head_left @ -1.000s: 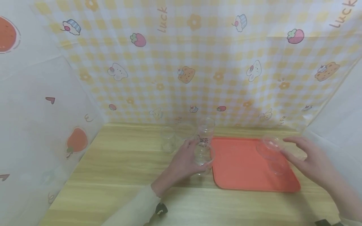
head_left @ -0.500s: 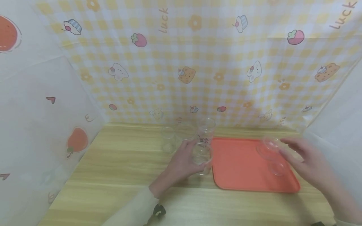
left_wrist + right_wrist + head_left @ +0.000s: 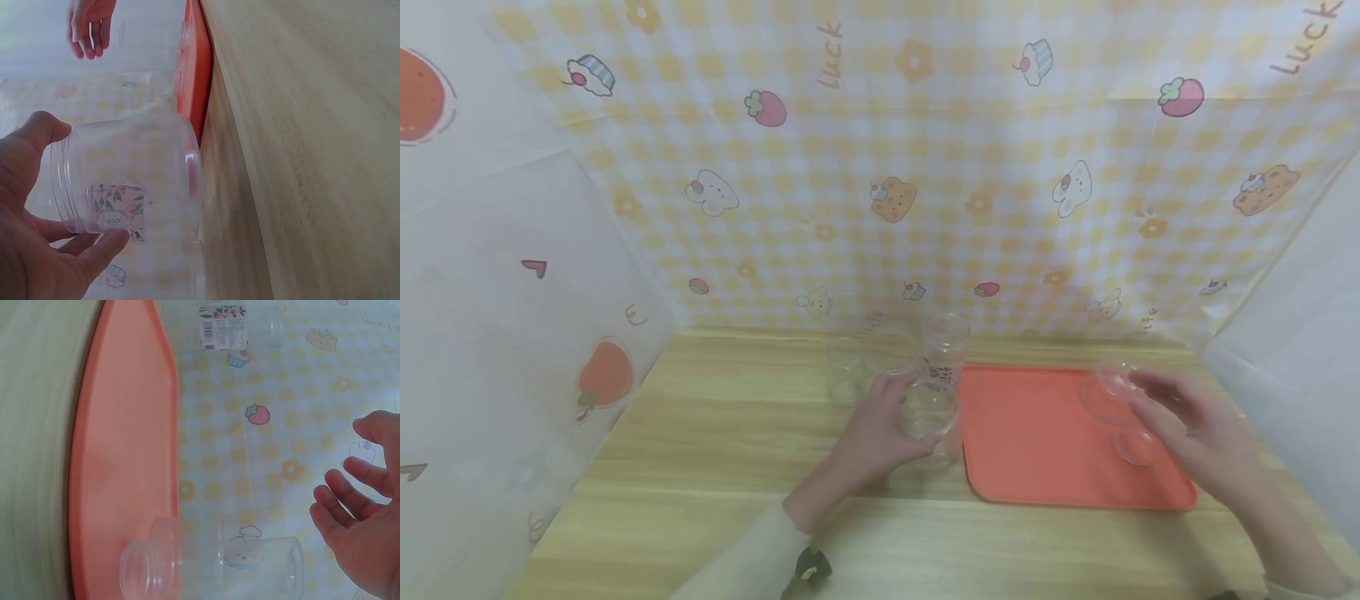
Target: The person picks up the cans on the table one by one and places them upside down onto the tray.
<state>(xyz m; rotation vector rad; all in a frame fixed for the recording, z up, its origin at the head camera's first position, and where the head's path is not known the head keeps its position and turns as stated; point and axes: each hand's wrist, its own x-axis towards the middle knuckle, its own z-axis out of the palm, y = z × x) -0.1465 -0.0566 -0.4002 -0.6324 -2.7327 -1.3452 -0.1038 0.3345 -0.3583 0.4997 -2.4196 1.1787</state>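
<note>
A clear wide-mouthed jar point(image 3: 929, 412) with a floral label is in my left hand point(image 3: 880, 429), left of the orange tray point(image 3: 1045, 442). In the left wrist view, thumb and fingers grip the jar point(image 3: 144, 169) near its rim from opposite sides, its base close over the wooden table. My right hand point(image 3: 1198, 429) hangs over the tray's right part, fingers loosely bent and holding nothing. Clear containers point(image 3: 1112, 400) stand just left of its fingertips. The right wrist view has this hand point(image 3: 365, 500) apart from the see-through containers point(image 3: 219, 569), which overlap each other.
Behind the held jar is a tall clear jar point(image 3: 946, 346) with dark print. Two more clear jars, a wider one point(image 3: 890, 354) and a narrower one point(image 3: 846, 375), stand to its left. A checked cloth point(image 3: 850, 167) hangs behind the wooden table point(image 3: 715, 433).
My left hand has shifted slightly left with the jar, away from the tray's edge. The right hand has drifted a little left, toward the containers on the tray.
</note>
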